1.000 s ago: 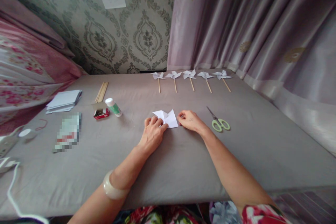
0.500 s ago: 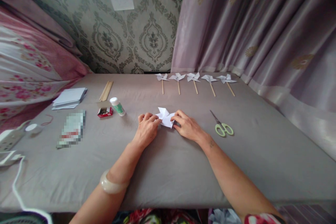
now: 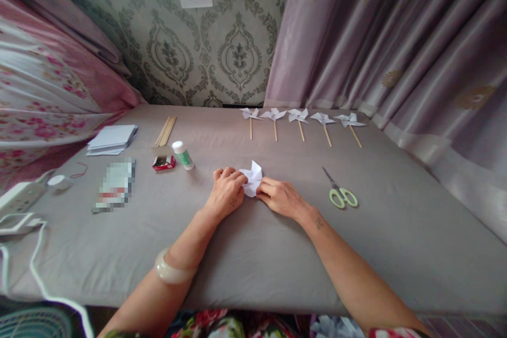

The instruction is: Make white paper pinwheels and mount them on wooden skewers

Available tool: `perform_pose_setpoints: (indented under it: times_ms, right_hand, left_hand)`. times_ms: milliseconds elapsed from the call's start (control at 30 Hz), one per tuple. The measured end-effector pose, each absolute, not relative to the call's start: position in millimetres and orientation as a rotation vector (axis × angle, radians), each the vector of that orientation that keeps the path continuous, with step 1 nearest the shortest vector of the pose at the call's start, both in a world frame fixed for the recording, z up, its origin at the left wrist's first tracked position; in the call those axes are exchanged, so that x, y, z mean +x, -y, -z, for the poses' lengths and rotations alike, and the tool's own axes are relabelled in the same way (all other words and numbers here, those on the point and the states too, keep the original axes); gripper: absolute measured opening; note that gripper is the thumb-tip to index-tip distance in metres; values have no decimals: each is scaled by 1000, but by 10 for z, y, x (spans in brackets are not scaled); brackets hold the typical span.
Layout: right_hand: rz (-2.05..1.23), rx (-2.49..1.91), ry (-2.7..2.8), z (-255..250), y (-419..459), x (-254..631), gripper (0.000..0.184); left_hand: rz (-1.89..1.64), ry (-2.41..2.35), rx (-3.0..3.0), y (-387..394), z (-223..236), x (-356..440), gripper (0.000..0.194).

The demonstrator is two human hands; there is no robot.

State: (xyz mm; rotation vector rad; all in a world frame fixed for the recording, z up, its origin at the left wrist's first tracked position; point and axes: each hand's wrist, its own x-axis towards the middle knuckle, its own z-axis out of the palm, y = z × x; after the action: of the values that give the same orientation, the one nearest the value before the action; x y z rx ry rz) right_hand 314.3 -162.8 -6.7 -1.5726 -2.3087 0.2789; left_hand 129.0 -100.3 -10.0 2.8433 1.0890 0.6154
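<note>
Between my hands, at the middle of the table, is a white paper pinwheel point(image 3: 252, 175) with one pointed blade standing up at its far side. My left hand point(image 3: 228, 189) is closed on its left part, fingertips over the paper near the middle. My right hand point(image 3: 282, 196) pinches the lower right edge of the paper. The fingers partly cover the folds. Nearest to my left hand stands a white and green glue bottle point(image 3: 182, 156). To the right of my right hand lie scissors point(image 3: 340, 193) with light green handles.
Several finished pinwheels point(image 3: 298, 116) on sticks lie in a row at the back. At the left are wooden sticks point(image 3: 166, 131), a paper stack point(image 3: 111, 140), a small red box point(image 3: 163, 162), a blurred packet point(image 3: 115, 185) and a power strip point(image 3: 24, 198) with white cable.
The paper pinwheel has turned a little, and its raised blade now points more to the right. My right fingers have moved down along its edge. The whole view has shifted slightly.
</note>
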Motion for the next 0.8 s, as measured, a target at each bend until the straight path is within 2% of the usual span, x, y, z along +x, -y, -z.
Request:
perform_pose_setpoints:
  times_ms: [233, 800]
  right_hand:
    - [-348, -1619, 2315, 36, 1659, 3059, 14]
    - [-484, -1592, 2227, 71, 1645, 3054, 12]
  left_hand:
    - [-591, -1065, 2818, 1044, 90, 1326, 20]
    - [-544, -1101, 2669, 971, 204, 1326, 18]
